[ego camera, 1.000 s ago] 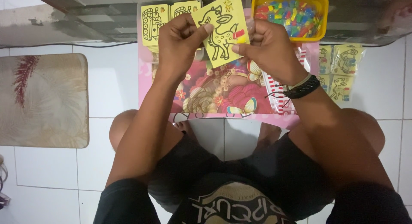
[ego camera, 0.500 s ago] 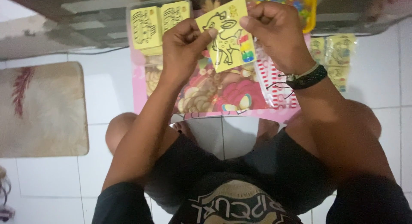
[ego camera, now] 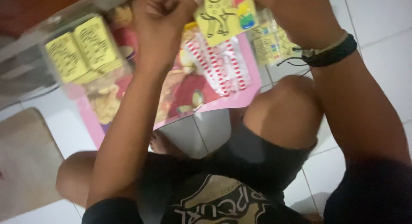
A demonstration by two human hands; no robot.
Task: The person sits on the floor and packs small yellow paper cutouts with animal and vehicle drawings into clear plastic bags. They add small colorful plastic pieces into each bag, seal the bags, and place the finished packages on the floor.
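I hold a small yellow card (ego camera: 225, 12) with a black outline drawing of an animal and a few colour patches on its right side. My left hand (ego camera: 161, 11) grips its left edge with the fingers curled. My right hand (ego camera: 285, 7) is partly cut off by the top of the view and holds the card's right side; a black cord bracelet (ego camera: 328, 54) circles that wrist. The card is raised above a pink picture mat (ego camera: 180, 95) lying on the white tiled floor.
Two more yellow outline cards (ego camera: 81, 50) lie at the mat's far left, and others in clear wrappers (ego camera: 272, 45) lie to its right. A beige mat (ego camera: 23, 164) covers the floor at left. My bent knees (ego camera: 283, 108) sit below the pink mat.
The view has tilted and swung closer, blurring the scene. Both hands and the yellow card have shifted to the top edge of the view; the coloured tray has gone out of view.
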